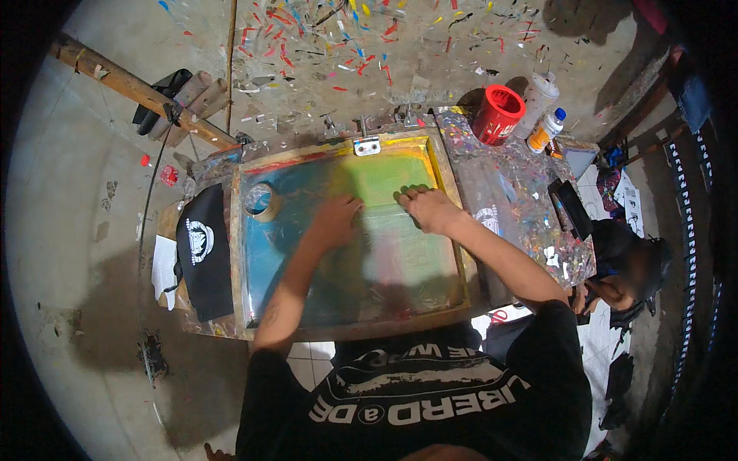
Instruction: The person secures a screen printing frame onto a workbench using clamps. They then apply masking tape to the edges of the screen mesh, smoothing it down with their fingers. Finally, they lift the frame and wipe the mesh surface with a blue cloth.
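Observation:
My left hand [336, 219] and my right hand [427, 206] rest on a wooden-framed printing screen [277, 273], its mesh tinted blue, green, yellow and pink. Both have curled fingers at a faint horizontal edge of clear film or tape [377, 211]; whether they grip it is hard to tell. A tape roll [261, 201] lies on the screen's left part. A metal clamp [367, 146] holds the far rail. Left of the frame lies black fabric with a white print [201, 269].
The paint-spattered bench [515, 215] bears a red tub [496, 123], a translucent bottle [530, 115], a blue-capped bottle [542, 137] and a black tool [569, 211]. A wooden beam [115, 84] and rolls [200, 104] sit back left. Another person [626, 269] is at the right.

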The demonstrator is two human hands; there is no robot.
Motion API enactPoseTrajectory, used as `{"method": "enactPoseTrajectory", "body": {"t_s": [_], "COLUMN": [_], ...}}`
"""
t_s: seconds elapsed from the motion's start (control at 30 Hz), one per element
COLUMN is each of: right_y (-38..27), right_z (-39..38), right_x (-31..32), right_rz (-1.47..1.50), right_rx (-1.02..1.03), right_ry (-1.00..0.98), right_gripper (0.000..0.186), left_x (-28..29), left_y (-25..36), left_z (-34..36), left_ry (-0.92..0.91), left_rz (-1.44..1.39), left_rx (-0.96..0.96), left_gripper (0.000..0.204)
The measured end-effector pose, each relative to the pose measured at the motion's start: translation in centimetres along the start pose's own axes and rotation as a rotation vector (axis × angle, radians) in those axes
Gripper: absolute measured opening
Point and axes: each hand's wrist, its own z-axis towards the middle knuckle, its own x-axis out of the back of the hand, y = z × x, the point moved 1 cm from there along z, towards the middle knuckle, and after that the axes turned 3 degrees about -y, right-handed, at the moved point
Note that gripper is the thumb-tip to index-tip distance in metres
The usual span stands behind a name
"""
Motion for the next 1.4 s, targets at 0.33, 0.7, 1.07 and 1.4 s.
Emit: {"method": "enactPoseTrajectory", "body": {"t_s": [0.33,0.7,1.07,1.4], "right_y": [-1.7,-4.0,-12.3,-8.1], "right_z": [-2.1,6.9,27.8,23.0], "right_x": [-1.0,6.6,5.8,6.5], "right_rz": [0.022,0.225,0.455,0.575], "right_rx": [0.015,0.091,0.487,0.533], "right_ry": [0.17,0.322,0.259,0.286], "right_gripper": [0.059,0.051,0.062,0.022], "left_x": [-2.8,4.2,5.5,8.0], "left_y": [0.6,-2.9,-10.0,-8.1], "left_z": [0.1,-8.3,-10.2,-10.9], "left_ry": [-0.045,0.356,0.404,0.217], "left_rz": [0.046,0.2,0.413,0.332], "left_rx": [-0.159,0.127,0.422,0.239], "left_gripper": [0.033,0.042,0.032,0.017]}}
